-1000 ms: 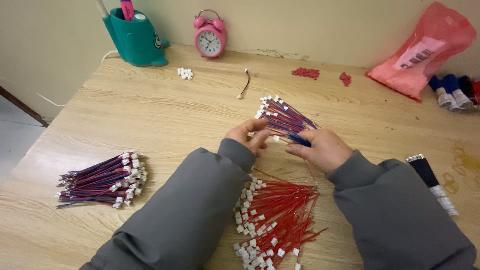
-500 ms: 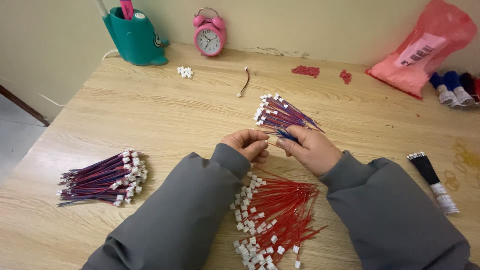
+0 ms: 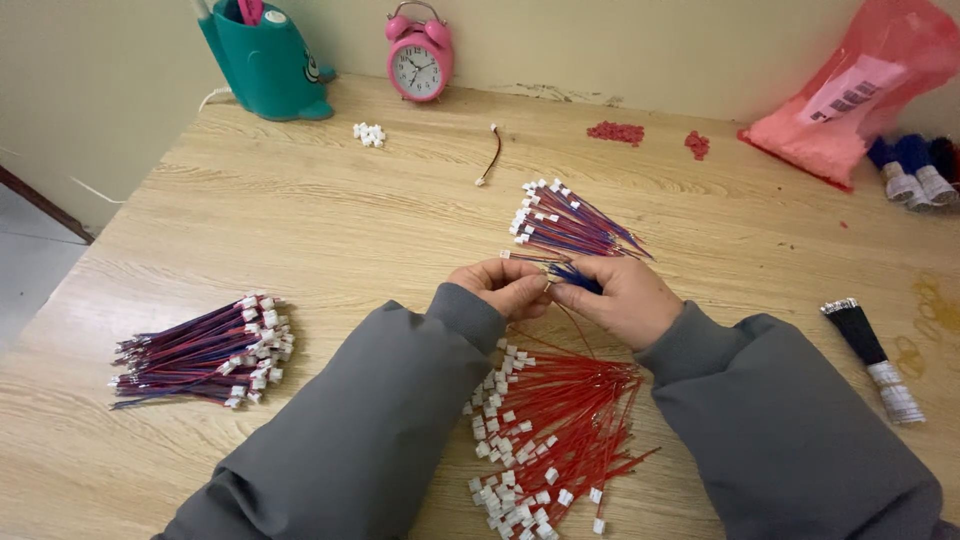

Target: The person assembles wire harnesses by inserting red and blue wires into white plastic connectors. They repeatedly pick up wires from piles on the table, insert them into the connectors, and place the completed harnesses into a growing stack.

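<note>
My left hand [image 3: 505,287] and my right hand [image 3: 622,297] meet over the middle of the wooden table [image 3: 330,230], both in grey sleeves. Together they pinch a thin wire with a small white connector [image 3: 507,255] sticking out to the left. My right hand also grips a small tuft of blue wires [image 3: 577,277]. Just beyond my hands lies a fan of red-and-blue wires with white connectors [image 3: 565,225]. Below my hands is a pile of red wires with white connectors [image 3: 545,420].
A bundle of red-and-blue wires [image 3: 200,350] lies at the left. At the back stand a teal holder [image 3: 265,60], a pink alarm clock [image 3: 418,62] and a pink bag [image 3: 850,95]. A black wire bundle [image 3: 870,355] lies at the right. Loose connectors [image 3: 369,133] and a single wire [image 3: 490,155] lie farther back.
My hands have drawn slightly nearer to me, away from the fanned wires, and closed together on one wire. The piles have not moved.
</note>
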